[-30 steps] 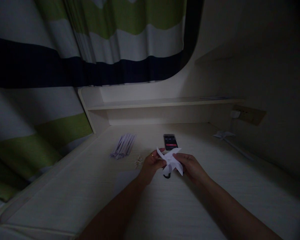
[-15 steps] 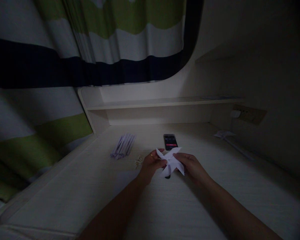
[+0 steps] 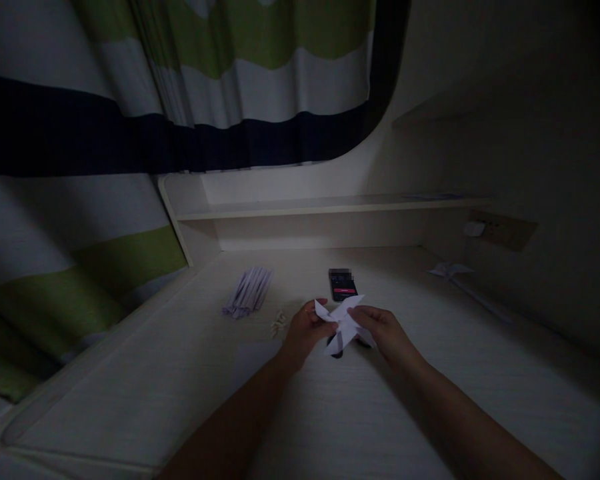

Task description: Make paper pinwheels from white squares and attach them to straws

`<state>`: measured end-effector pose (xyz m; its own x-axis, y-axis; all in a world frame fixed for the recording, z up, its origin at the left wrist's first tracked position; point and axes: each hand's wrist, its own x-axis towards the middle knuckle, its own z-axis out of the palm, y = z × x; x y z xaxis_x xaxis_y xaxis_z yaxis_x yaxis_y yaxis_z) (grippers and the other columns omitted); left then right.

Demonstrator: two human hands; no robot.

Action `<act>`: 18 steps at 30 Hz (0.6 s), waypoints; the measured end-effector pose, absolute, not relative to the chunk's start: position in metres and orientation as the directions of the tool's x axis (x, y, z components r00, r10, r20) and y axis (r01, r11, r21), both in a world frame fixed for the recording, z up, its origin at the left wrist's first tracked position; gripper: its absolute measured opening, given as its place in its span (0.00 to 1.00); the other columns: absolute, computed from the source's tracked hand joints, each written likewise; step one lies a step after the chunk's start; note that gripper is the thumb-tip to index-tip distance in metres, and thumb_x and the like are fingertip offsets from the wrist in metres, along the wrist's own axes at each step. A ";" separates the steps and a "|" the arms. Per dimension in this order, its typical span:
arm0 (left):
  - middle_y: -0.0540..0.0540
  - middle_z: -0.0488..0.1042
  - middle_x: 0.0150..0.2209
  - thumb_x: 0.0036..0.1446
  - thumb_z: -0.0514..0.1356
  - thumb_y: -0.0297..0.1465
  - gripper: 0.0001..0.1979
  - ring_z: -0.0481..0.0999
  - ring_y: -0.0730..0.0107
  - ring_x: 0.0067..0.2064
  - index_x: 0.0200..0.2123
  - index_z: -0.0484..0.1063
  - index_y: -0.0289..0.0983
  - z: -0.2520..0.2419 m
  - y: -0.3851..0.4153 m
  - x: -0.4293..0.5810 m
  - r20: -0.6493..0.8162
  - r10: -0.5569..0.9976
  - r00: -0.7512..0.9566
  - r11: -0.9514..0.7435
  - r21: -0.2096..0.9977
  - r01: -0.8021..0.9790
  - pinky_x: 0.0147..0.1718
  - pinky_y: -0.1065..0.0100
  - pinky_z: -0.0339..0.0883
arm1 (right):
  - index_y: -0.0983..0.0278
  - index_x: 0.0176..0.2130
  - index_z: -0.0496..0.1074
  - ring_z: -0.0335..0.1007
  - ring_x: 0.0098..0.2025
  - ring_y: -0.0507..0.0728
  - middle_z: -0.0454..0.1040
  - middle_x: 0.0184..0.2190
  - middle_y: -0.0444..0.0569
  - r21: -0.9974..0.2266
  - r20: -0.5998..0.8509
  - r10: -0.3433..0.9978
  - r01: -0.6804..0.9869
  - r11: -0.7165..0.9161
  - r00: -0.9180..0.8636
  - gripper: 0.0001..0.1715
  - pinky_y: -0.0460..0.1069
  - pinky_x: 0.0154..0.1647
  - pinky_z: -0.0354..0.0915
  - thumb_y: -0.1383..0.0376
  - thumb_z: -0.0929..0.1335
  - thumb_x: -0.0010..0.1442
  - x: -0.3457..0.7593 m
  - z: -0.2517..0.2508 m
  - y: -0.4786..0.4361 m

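A white folded paper pinwheel [image 3: 344, 325] is held between both hands just above the pale wooden desk [image 3: 360, 413]. My left hand [image 3: 306, 331] pinches its left side, a ring on one finger. My right hand [image 3: 386, 333] grips its right side. A dark object [image 3: 336, 351], partly hidden, lies on the desk under the paper. A phone [image 3: 342, 285] with a lit screen lies flat just beyond my hands.
A bundle of pale sticks [image 3: 249, 291] and some small pale bits [image 3: 279, 323] lie at the left. A white sheet [image 3: 253, 360] lies by my left wrist. Another paper pinwheel on a stick [image 3: 453, 272] rests far right, under a wall socket [image 3: 500, 229]. Striped curtain [image 3: 130, 120] hangs behind; a shelf [image 3: 330, 205] spans the back.
The pinwheel has turned slightly between my fingers and my hands have shifted a little. Everything else is still.
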<state>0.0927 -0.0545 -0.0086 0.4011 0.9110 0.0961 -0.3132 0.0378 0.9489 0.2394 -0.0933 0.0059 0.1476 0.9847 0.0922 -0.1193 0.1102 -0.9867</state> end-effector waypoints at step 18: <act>0.46 0.74 0.30 0.34 0.67 0.30 0.30 0.73 0.68 0.31 0.44 0.62 0.35 -0.013 -0.052 0.086 0.034 0.907 0.420 0.081 0.964 -0.254 0.33 0.66 0.66 | 0.67 0.25 0.74 0.63 0.23 0.53 0.72 0.20 0.48 -0.990 0.095 0.983 -0.085 0.110 0.159 0.18 0.48 0.26 0.56 0.54 0.70 0.40 0.243 0.003 -0.090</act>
<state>0.0864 -0.0516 -0.0125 0.4195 0.9071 0.0339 -0.2541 0.0814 0.9638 0.2433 -0.0897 0.0030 0.1587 0.9827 0.0954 -0.0848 0.1098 -0.9903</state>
